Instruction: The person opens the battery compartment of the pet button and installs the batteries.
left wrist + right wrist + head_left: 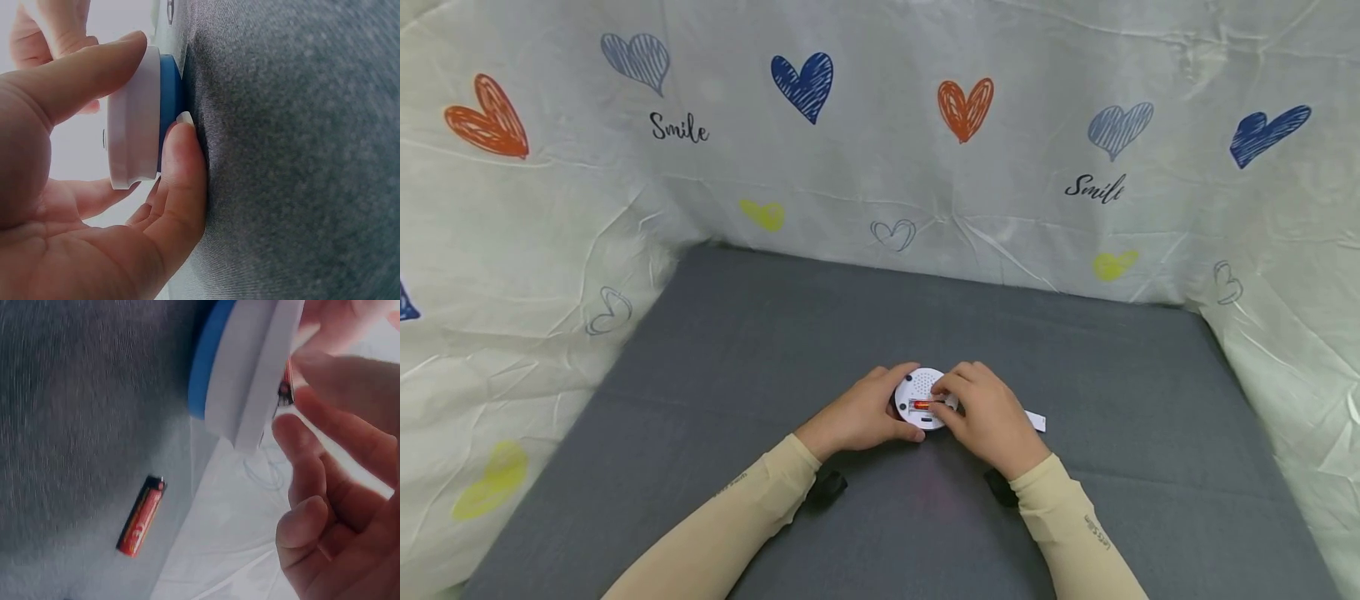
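A round white device (pixel 919 385) with a blue lower part (pixel 169 94) lies face down on the grey table, its perforated back and open battery slot upward. My left hand (pixel 867 410) grips it by the rim from the left, thumb on the near side, a fingertip at the blue part. Over the slot, my right hand (pixel 988 417) pinches a red and black battery (pixel 921 405) between thumb and fingers; the battery's dark end shows at the slot in the right wrist view. Another red and black battery (pixel 140 519) lies loose on the cloth near the right hand.
A white strip-like piece (pixel 1037 421) lies on the grey cloth (pixel 850 317), just past the right hand and partly hidden by it. White sheeting (pixel 880 175) printed with hearts and "Smile" hangs behind the table and along its sides.
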The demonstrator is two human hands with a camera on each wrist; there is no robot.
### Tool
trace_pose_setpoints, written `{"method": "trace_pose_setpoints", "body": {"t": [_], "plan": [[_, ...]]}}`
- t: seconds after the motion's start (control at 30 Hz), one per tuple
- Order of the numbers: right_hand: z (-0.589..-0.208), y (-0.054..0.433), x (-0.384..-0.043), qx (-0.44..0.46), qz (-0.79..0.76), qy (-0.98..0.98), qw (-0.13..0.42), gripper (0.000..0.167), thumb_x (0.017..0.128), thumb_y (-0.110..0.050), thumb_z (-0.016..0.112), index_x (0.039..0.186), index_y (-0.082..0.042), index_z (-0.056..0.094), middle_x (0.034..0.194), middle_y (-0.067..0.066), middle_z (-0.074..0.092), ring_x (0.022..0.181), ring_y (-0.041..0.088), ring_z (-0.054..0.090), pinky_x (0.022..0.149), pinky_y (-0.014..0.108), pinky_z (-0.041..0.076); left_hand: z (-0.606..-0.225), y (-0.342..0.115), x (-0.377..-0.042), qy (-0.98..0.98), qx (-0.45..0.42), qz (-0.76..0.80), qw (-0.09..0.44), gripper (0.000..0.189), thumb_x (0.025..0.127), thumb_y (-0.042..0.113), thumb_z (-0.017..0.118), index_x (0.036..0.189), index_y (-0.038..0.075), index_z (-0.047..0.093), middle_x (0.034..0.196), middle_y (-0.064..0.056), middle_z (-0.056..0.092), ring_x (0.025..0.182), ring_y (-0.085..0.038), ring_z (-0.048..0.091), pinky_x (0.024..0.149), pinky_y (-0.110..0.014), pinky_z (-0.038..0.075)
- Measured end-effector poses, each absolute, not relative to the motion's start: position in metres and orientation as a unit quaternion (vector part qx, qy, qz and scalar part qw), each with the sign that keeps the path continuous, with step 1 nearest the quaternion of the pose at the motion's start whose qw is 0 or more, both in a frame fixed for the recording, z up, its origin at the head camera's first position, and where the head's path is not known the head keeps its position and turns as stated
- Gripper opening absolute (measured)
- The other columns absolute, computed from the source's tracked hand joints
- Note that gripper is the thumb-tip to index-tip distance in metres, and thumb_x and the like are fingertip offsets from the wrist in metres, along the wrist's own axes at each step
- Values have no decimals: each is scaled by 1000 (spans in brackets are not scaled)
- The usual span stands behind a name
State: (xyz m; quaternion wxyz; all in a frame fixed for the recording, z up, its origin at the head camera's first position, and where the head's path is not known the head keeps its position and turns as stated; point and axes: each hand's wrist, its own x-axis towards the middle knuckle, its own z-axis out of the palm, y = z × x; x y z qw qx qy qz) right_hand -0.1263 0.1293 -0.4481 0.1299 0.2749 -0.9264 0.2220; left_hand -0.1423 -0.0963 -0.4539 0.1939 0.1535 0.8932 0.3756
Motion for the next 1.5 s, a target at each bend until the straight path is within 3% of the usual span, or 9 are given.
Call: {"method": "trace_pose_setpoints", "body": {"t": [0.13,0.23,0.4,0.6,0.97,1.5], "plan": [[-448,135,-127,209,253,-939,106,17,98,-22,83,109,-10,79,85,-2,67,76,12,59,70,34,52,-455,-97,-142,895,153,371,193,101,85,37,95,168,22,40,134,-11,58,86,-13,63,78,-32,53],[-448,136,-127,164,270,-948,50,23,101,-26,78,116,-8,78,80,-3,68,66,9,56,64,32,49,-457,-97,-142,895,154,371,193,101,84,37,95,168,21,40,134,-11,58,86,-13,63,78,-32,53],[-447,135,-128,126,290,-949,-13,27,103,-27,76,123,-8,77,82,-2,70,63,9,55,64,32,48,-457,-97,-142,894,155,374,192,100,84,36,95,168,21,41,134,-12,58,86,-13,63,79,-32,54],[-446,134,-128,96,312,-944,-37,28,102,-25,77,125,-9,74,81,0,69,64,11,56,63,32,46,-455,-96,-141,894,158,374,189,101,85,35,95,168,19,41,140,-13,56,87,-13,63,81,-32,54],[-444,130,-128,62,344,-935,-53,30,97,-24,82,122,-10,71,83,-1,75,70,13,61,67,32,47,-453,-92,-142,900,184,367,148,102,79,26,99,164,7,46,146,-12,61,122,-22,63,105,-43,53],[-444,130,-131,47,365,-927,-74,37,95,-25,86,123,-8,69,73,-2,69,61,14,56,60,31,43,-451,-90,-143,899,181,376,134,106,74,22,103,163,8,48,136,-11,62,110,-19,63,94,-38,55]]}}
